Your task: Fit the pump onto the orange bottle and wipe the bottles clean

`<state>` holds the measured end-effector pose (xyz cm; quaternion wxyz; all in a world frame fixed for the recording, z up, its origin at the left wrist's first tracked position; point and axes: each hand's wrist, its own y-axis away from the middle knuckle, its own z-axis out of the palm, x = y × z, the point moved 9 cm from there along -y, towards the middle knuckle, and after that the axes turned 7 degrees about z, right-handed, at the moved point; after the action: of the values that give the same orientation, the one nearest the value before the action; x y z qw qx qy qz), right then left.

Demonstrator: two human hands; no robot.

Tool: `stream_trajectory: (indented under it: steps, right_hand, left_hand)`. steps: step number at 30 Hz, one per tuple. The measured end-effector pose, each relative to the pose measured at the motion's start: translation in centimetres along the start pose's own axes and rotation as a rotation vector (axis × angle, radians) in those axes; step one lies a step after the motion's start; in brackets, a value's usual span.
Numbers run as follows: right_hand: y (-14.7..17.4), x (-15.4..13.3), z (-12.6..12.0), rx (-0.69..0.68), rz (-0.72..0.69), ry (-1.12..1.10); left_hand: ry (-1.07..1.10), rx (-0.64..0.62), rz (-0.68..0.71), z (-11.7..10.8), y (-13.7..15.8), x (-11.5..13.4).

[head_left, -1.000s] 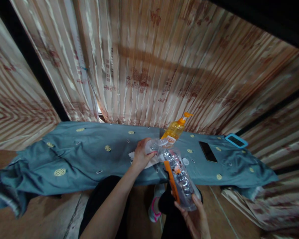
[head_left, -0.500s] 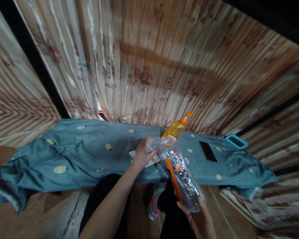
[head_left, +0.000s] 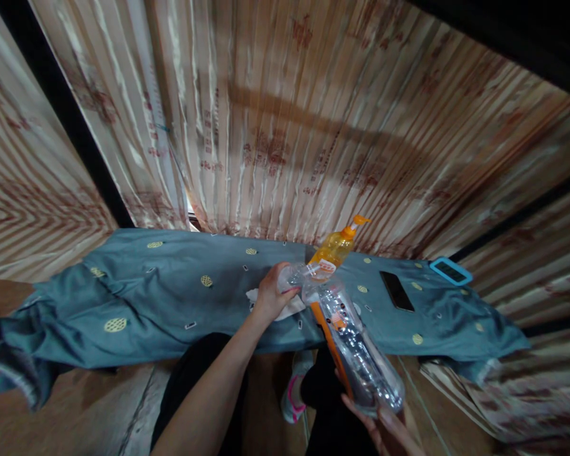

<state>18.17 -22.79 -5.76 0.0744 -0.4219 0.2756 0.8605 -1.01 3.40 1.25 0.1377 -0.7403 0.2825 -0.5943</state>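
Observation:
My left hand (head_left: 272, 292) is closed around a small clear plastic bottle (head_left: 292, 276), its narrow end pointing right. Just below and to the right, a larger clear plastic bottle (head_left: 356, 342) slants down toward me, with an orange strip along its left side and a small orange print. My right hand (head_left: 384, 425) grips its lower end, thumb on top. The near ends of the two are close together; I cannot tell whether they touch. Behind them stands an orange pump bottle (head_left: 333, 250) with a white label. White paper (head_left: 292, 307) lies under my left hand.
A blue-grey cloth (head_left: 166, 297) with a pineapple print covers the narrow table. Toward the right lie a black phone (head_left: 397, 291) and a blue-framed device (head_left: 451, 271). A patterned curtain (head_left: 266, 126) hangs close behind the table, with dark poles on both sides.
The larger bottle's lower end and my right hand have shifted slightly right and down, and the bottle has turned a little. My left hand and the small bottle stay almost in place.

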Motion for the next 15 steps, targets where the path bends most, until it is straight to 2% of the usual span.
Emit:
stream_trajectory:
  steps: [7, 15]
  right_hand:
    - [1.3, -1.1, 0.9, 0.165, -0.099, 0.015]
    - [1.6, -1.4, 1.2, 0.144, -0.128, 0.041]
  left_hand:
    - [0.014, -0.009, -0.021, 0.1, -0.1, 0.1]
    - [0.004, -0.007, -0.054, 0.1, -0.1, -0.1]
